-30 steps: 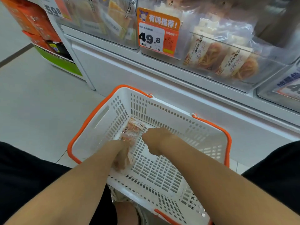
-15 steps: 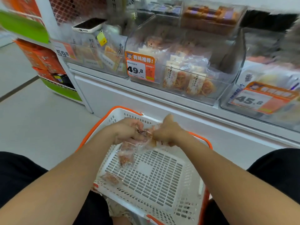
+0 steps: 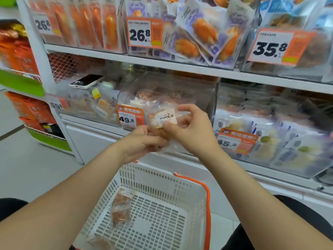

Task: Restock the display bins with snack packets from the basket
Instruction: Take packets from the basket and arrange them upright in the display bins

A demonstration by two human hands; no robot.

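Down in the basket (image 3: 208, 204), one snack packet (image 3: 121, 208) lies against the left wall, with another blurred at the near edge. Above the basket's far rim, left grip (image 3: 142, 141) curls round a bunch of packets (image 3: 160, 139), right grip (image 3: 191, 130) pinches the top packet (image 3: 163, 117) by thumb and fingers. Just beyond the basket waits the clear bin (image 3: 171, 87) with the 49.8 tag (image 3: 130, 116). Best move, I'd say: peel that one free, lift over the bin's front lip, lay it label forward.

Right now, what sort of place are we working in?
Probably a shop's snack aisle: orange price tags on clear display bins full of packets, white shelves, and a plastic shopping basket.
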